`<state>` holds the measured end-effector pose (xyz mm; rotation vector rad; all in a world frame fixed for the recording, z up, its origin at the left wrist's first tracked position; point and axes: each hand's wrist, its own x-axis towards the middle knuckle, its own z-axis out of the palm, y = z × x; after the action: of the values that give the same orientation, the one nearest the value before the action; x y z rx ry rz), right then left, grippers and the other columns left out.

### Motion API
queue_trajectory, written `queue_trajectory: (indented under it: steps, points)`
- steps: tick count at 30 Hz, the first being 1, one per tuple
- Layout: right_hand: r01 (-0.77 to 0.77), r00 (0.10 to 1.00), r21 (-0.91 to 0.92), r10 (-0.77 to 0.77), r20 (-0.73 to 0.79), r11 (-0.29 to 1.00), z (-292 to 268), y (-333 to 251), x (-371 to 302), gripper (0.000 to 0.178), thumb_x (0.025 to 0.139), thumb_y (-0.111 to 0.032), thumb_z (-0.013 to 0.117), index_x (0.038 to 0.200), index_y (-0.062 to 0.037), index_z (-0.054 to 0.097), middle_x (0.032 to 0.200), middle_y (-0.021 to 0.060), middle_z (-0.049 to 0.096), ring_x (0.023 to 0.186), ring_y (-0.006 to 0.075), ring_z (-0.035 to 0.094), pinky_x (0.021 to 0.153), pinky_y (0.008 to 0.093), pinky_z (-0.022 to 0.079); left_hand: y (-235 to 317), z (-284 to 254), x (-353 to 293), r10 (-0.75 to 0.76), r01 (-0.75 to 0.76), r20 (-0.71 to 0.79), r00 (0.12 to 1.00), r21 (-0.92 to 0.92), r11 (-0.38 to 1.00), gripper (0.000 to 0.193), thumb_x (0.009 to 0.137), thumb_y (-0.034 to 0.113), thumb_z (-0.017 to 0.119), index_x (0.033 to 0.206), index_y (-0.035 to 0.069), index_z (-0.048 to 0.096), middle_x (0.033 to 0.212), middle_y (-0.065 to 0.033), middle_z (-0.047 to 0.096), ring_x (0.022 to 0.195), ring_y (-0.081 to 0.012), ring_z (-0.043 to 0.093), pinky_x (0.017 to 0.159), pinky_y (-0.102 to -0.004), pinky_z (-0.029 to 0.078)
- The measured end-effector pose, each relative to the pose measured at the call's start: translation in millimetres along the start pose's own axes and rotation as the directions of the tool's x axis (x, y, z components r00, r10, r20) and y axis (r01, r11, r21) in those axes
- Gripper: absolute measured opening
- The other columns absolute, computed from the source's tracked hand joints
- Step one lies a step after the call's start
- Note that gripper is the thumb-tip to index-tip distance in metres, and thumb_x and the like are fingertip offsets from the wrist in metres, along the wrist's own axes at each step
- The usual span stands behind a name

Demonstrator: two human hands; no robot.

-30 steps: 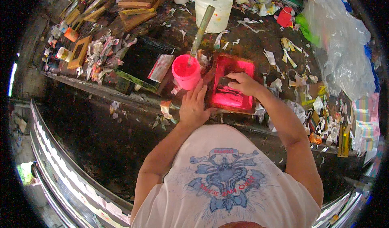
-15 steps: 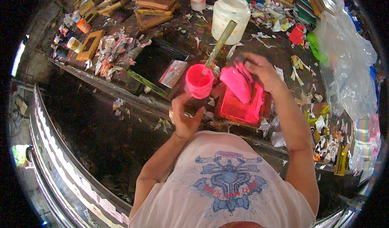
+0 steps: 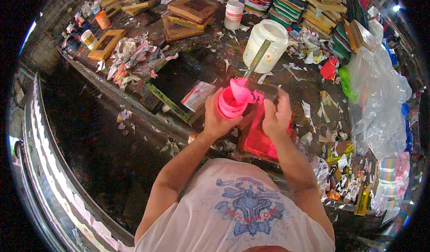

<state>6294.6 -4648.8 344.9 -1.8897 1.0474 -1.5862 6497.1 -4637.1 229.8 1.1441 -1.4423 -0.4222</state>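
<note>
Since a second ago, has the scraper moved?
Yes: the scraper went left, from inside the pink frame to the mouth of the pink cup.

From head height we looked down, shirt (image 3: 250,202) close at six o'clock, bench (image 3: 219,53) toward twelve.

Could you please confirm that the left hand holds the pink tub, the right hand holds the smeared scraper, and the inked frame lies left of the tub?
Not quite: the head view shows the inked frame lying right of the pink tub, not left. The left hand does hold the tub, and the right hand the smeared scraper.
</note>
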Motion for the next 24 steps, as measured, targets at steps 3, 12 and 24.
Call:
queue_trajectory:
  steps: [3,12,24]
  points:
    - [0.032,0.996,-0.035,-0.029,0.083,0.999,5,13,-20,0.033,0.112,-0.005,0.062,0.143,0.0047,0.059,0.14,0.0176,0.068,0.127,0.024,0.067,0.112,0.0378,0.052,6,3,0,0.018,-0.018,-0.002,1.0,0.043,0.999,0.116,0.066,0.03,0.104,0.162,0.002,0.046,0.15,-0.02,0.059,0.139,-0.0443,0.055,0.118,-0.0547,0.045]
    - [0.138,0.988,-0.067,-0.133,0.076,0.988,0,25,-33,0.032,0.113,0.001,0.057,0.144,0.0062,0.056,0.144,0.0246,0.068,0.135,0.032,0.068,0.116,0.0446,0.054,11,11,-4,-0.039,0.039,-0.018,0.999,0.0,0.999,0.115,0.068,0.033,0.107,0.16,0.002,0.047,0.148,-0.0177,0.061,0.138,-0.0376,0.058,0.12,-0.0505,0.045]
    - [0.279,0.958,-0.117,-0.285,-0.038,0.953,0,20,-41,0.031,0.098,0.006,0.059,0.128,0.0023,0.064,0.134,0.0255,0.076,0.129,0.0472,0.073,0.114,0.0558,0.056,28,14,-6,-0.082,0.085,-0.059,0.995,0.055,0.995,0.119,0.066,0.037,0.107,0.161,0.002,0.045,0.148,-0.0192,0.06,0.137,-0.0409,0.057,0.119,-0.0529,0.045]
